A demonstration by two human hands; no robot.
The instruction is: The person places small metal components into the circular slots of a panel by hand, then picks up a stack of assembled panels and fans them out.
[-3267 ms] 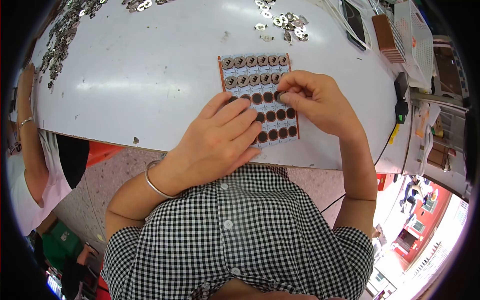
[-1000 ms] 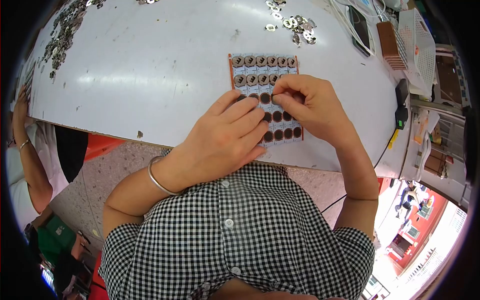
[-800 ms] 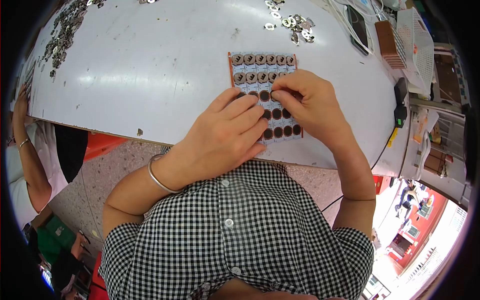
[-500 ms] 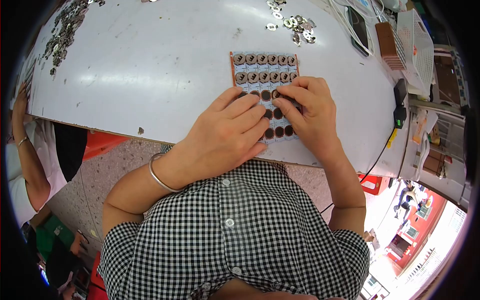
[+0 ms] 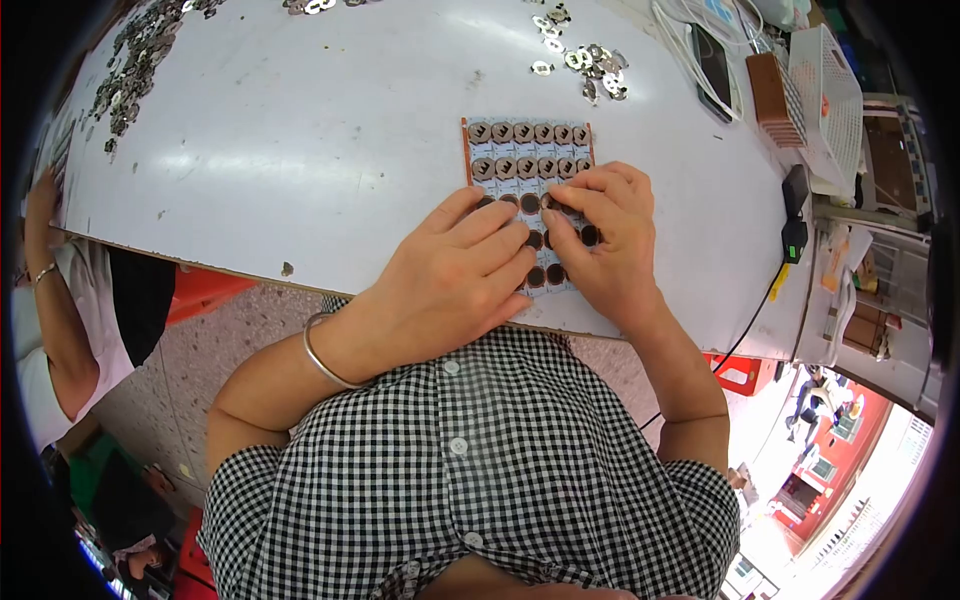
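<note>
A flat panel (image 5: 505,149) with rows of round spots lies on the table in front of me. Its two far rows carry grey metal discs with dark marks; the nearer rows show dark, bare-looking circles. My left hand (image 5: 455,265) rests palm down over the panel's left side, fingers stretched out and slightly apart, covering several circles. On the right, my right hand (image 5: 610,225) has thumb and forefinger closed around a small round metal piece (image 5: 550,202) at the third row. The fingers partly hide that piece.
Loose metal pieces (image 5: 600,72) lie beyond the panel, and a larger heap (image 5: 135,75) spreads at the far left. A phone (image 5: 712,70), cables, a brown box (image 5: 775,95) and a white basket (image 5: 828,95) stand on the right. Another person's arm (image 5: 62,330) reaches the left edge.
The whole view has shifted slightly, so the panel sits lower. My right thumb and fingers have adjusted a little around the same spot; my left hand stays on the panel.
</note>
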